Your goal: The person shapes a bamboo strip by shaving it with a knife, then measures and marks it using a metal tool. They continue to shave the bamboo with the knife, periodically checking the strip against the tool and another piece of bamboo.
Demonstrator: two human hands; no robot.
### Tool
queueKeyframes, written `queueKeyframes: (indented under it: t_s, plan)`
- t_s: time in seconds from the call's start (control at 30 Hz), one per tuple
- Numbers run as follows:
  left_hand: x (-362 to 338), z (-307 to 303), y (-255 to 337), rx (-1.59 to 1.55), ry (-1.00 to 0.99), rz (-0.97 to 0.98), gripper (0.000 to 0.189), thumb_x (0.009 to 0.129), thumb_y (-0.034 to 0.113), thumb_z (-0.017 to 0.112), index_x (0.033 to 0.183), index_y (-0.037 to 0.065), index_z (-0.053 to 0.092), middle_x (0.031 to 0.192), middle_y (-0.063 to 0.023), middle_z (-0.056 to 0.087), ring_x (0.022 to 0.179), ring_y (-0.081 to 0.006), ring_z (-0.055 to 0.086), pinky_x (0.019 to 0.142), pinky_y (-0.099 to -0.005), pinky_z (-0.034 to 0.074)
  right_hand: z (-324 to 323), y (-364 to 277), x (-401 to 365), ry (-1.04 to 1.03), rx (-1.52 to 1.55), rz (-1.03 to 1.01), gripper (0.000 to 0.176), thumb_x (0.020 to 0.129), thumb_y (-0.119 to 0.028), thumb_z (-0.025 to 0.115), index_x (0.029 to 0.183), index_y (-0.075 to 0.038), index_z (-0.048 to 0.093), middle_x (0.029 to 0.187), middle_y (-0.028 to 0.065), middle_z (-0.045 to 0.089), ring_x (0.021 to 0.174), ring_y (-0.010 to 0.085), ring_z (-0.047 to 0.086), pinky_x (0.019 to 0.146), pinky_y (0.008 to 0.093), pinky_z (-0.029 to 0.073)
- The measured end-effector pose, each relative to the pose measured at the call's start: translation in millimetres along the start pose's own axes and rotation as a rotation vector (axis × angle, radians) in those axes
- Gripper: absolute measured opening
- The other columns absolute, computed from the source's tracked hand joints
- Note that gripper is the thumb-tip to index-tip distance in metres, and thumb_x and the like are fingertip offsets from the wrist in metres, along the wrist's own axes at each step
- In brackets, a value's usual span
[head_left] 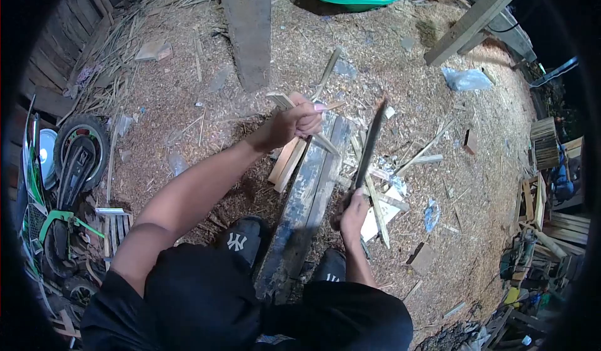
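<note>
Gripped a long dark blade (370,144) by its lower end in the right hand (354,216), fingers closed around the handle, the blade pointing up and away, just right of a narrow wooden bench (305,191). Clenched the left hand (303,120) around a light wooden strip (325,143) over the far end of the bench, with the strip slanting down across the boards and a thinner sliver (334,105) jutting from the fist toward the blade. Held blade and strip apart; appeared, as far as the small view allowed, to pinch both pieces of wood in the same left grip.

Set both dark shoes (240,243), marked with white letters, on either side of the bench. Had short wooden blocks (288,163) close against the bench's left side, and loose sticks (379,212) across a pale sheet (387,214) on the ground to the right. Faced a thick post (247,35) and, farther off, a green basin (355,0) holding wood scraps. Worked over ground (206,132) strewn with chips, with a clear plastic bag (468,80) at upper right, a wheeled vehicle (78,157) at left and piled wood (566,229) at far right.
</note>
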State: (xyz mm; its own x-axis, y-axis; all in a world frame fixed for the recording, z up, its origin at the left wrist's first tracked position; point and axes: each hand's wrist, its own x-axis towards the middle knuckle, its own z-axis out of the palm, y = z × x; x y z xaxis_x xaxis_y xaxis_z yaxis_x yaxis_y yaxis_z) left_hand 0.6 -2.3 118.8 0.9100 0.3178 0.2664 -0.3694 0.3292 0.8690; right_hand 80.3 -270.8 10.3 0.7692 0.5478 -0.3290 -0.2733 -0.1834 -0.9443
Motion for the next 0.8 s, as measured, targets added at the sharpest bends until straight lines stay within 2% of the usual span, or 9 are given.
queueKeyframes:
  t_s: [0.13, 0.17, 0.2, 0.4, 0.47, 0.5, 0.57, 0.67, 0.8]
  plan:
    - [-2, 3, 5, 0.018, -0.014, 0.025, 0.049, 0.097, 0.019, 0.048, 0.052, 0.015, 0.031, 0.050, 0.0058, 0.029, 0.045, -0.0072, 0.026, 0.046, -0.0263, 0.025, 4, 29, 12, -0.006, -0.045, -0.258, 0.047, 0.107, -0.037, 0.037, 0.075, -0.006, 0.052, 0.055, -0.0003, 0.046, 0.048, 0.0101, 0.044, 0.044, 0.0290, 0.035]
    - [0, 5, 6, 0.044, -0.018, 0.030, 0.048, 0.097, 0.019, 0.048, 0.052, 0.015, 0.031, 0.050, 0.0056, 0.029, 0.046, -0.0072, 0.026, 0.046, -0.0264, 0.025, 1, 31, 16, -0.031, -0.538, -0.115, 0.052, 0.105, -0.038, 0.041, 0.078, 0.001, 0.060, 0.054, 0.0029, 0.048, 0.049, 0.0144, 0.048, 0.046, 0.0360, 0.038]
    - [1, 4, 6, 0.048, -0.020, 0.041, 0.048, 0.097, 0.019, 0.048, 0.052, 0.015, 0.031, 0.050, 0.0056, 0.029, 0.046, -0.0072, 0.026, 0.046, -0.0264, 0.025, 7, 34, 18, 0.034, -0.629, -0.106, 0.056, 0.105, -0.039, 0.042, 0.078, 0.006, 0.063, 0.054, 0.0045, 0.049, 0.050, 0.0175, 0.048, 0.049, 0.0407, 0.039]
    - [-1, 8, 7, 0.041, -0.030, 0.023, 0.047, 0.098, 0.019, 0.049, 0.054, 0.014, 0.033, 0.051, 0.0049, 0.030, 0.047, -0.0073, 0.027, 0.050, -0.0258, 0.029, -1, 9, 9, 0.005, -0.093, -0.055, 0.044, 0.108, -0.031, 0.040, 0.070, -0.009, 0.047, 0.054, -0.0051, 0.038, 0.046, 0.0045, 0.036, 0.041, 0.0257, 0.026]
    - [-3, 10, 10, 0.034, -0.023, -0.008, 0.047, 0.098, 0.019, 0.049, 0.054, 0.013, 0.033, 0.051, 0.0047, 0.030, 0.047, -0.0079, 0.027, 0.051, -0.0258, 0.029, 4, -9, 1, -0.024, 0.212, -0.141, 0.045, 0.107, -0.032, 0.041, 0.074, -0.005, 0.054, 0.053, -0.0018, 0.043, 0.044, 0.0092, 0.040, 0.041, 0.0295, 0.030]
    - [-3, 11, 11, 0.047, 0.002, -0.024, 0.047, 0.097, 0.019, 0.048, 0.053, 0.014, 0.030, 0.050, 0.0049, 0.028, 0.047, -0.0083, 0.027, 0.053, -0.0270, 0.030, 3, 4, 5, -0.025, 0.213, -0.141, 0.045, 0.107, -0.032, 0.041, 0.074, -0.005, 0.054, 0.053, -0.0018, 0.043, 0.044, 0.0092, 0.040, 0.041, 0.0295, 0.030]
    - [-3, 10, 12, 0.061, 0.025, -0.032, 0.048, 0.096, 0.019, 0.046, 0.052, 0.015, 0.028, 0.048, 0.0051, 0.027, 0.047, -0.0087, 0.027, 0.054, -0.0281, 0.030, -3, 45, 18, 0.002, -0.439, -0.203, 0.047, 0.106, -0.034, 0.042, 0.079, 0.000, 0.060, 0.053, 0.0034, 0.049, 0.044, 0.0158, 0.046, 0.043, 0.0331, 0.034]
    - [0, 6, 9, 0.080, 0.000, -0.004, 0.048, 0.095, 0.019, 0.046, 0.051, 0.015, 0.028, 0.047, 0.0055, 0.027, 0.046, -0.0087, 0.026, 0.053, -0.0282, 0.029, -8, 39, 23, 0.000, -0.667, -0.118, 0.047, 0.105, -0.031, 0.046, 0.075, 0.003, 0.060, 0.053, 0.0029, 0.047, 0.048, 0.0148, 0.048, 0.047, 0.0346, 0.035]
    - [-2, 8, 11, 0.061, 0.057, -0.033, 0.049, 0.095, 0.019, 0.046, 0.050, 0.016, 0.028, 0.046, 0.0055, 0.026, 0.046, -0.0088, 0.025, 0.053, -0.0286, 0.028, 1, 7, 7, -0.006, -0.130, -0.112, 0.046, 0.105, -0.027, 0.045, 0.070, 0.001, 0.051, 0.053, -0.0004, 0.043, 0.045, 0.0098, 0.041, 0.045, 0.0307, 0.034]
